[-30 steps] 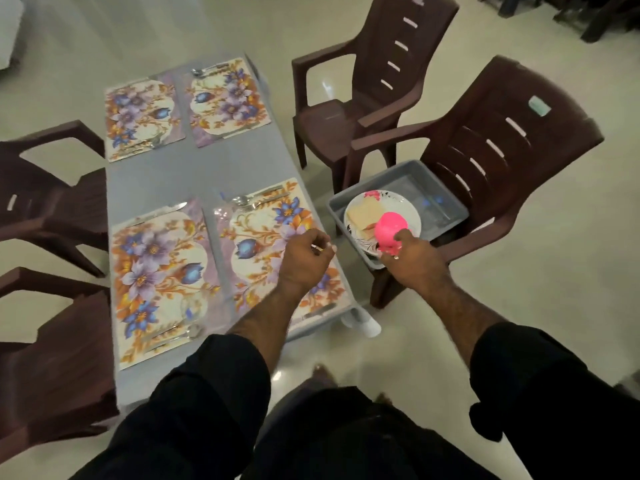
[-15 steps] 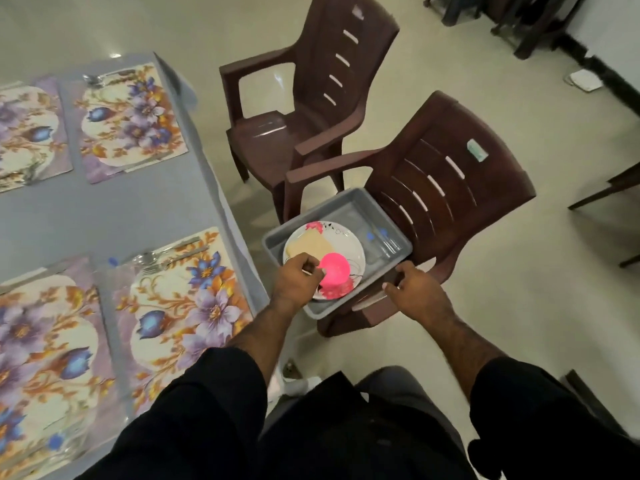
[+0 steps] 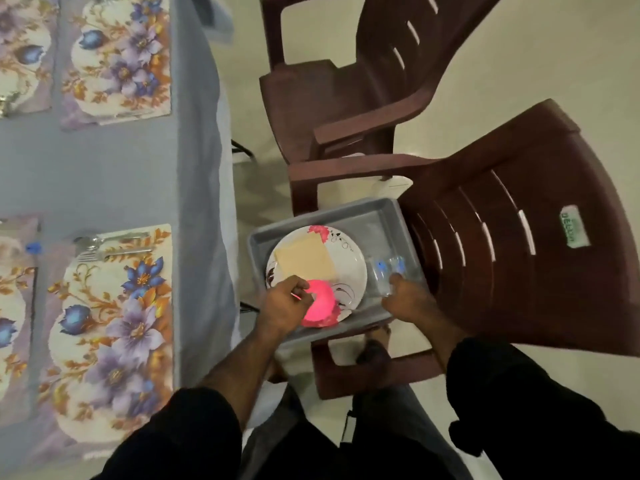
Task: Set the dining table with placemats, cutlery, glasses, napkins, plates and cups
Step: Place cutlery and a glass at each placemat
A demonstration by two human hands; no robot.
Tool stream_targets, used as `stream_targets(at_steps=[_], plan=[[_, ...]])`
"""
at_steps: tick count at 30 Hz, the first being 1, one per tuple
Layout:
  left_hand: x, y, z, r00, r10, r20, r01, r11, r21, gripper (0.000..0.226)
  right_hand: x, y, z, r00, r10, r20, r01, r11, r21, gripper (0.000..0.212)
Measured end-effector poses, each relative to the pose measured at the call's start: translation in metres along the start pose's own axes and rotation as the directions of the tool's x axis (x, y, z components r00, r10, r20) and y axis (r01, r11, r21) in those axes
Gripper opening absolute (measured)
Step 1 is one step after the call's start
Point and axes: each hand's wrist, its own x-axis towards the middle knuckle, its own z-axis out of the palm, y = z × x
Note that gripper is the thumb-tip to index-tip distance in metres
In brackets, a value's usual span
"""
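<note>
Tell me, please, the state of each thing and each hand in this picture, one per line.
Grey tub: on the chair seat, holding dishes.
Plate: flat in the tub.
Napkin: folded, on the plate.
Pink cup: on the plate, gripped by the left hand.
Glasses: lying in the tub, touched by the right hand.
Cutlery: laid on the placemat.

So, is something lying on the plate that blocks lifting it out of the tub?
Yes. On the plate in the grey tub lie a beige folded napkin and a pink cup at its near edge. The left hand is at the cup; the right hand reaches the clear glasses beside the plate.
</note>
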Motion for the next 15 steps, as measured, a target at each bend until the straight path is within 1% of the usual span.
stream_targets(at_steps=[2, 4, 6, 8, 11, 13, 15], plan=[[0.020, 0.022, 0.037, 0.998, 0.007, 0.065, -0.007, 1.000, 0.004, 0.015, 0.026, 0.024, -0.010, 1.000, 0.001, 0.021, -0.001, 1.000, 0.025, 0.051], [0.042, 0.045, 0.072, 0.989, -0.016, 0.149, 0.019, 1.000, -0.018, 0.021, 0.054, 0.045, -0.014, 1.000, -0.009, 0.011, 0.009, 1.000, 0.030, 0.061], [0.064, 0.066, 0.104, 0.964, -0.072, 0.255, 0.081, 0.996, -0.024, 0.031, 0.079, 0.058, -0.014, 1.000, -0.010, 0.018, 0.010, 1.000, -0.001, 0.070], [0.088, 0.080, 0.132, 0.936, -0.127, 0.329, 0.121, 0.992, 0.038, 0.041, 0.103, 0.065, -0.013, 0.999, -0.001, 0.035, 0.001, 1.000, -0.014, 0.074], [0.121, 0.080, 0.165, 0.904, -0.190, 0.383, 0.131, 0.976, 0.174, 0.057, 0.136, 0.071, -0.010, 0.998, -0.040, 0.042, 0.041, 0.999, -0.017, 0.076], [0.137, 0.074, 0.179, 0.887, -0.235, 0.398, 0.139, 0.957, 0.256, 0.075, 0.153, 0.073, -0.009, 0.996, -0.082, 0.037, 0.083, 0.996, -0.035, 0.076], [0.150, 0.065, 0.190, 0.871, -0.267, 0.413, 0.146, 0.942, 0.301, 0.092, 0.169, 0.074, -0.008, 0.993, -0.111, 0.038, 0.114, 0.989, -0.096, 0.072]])
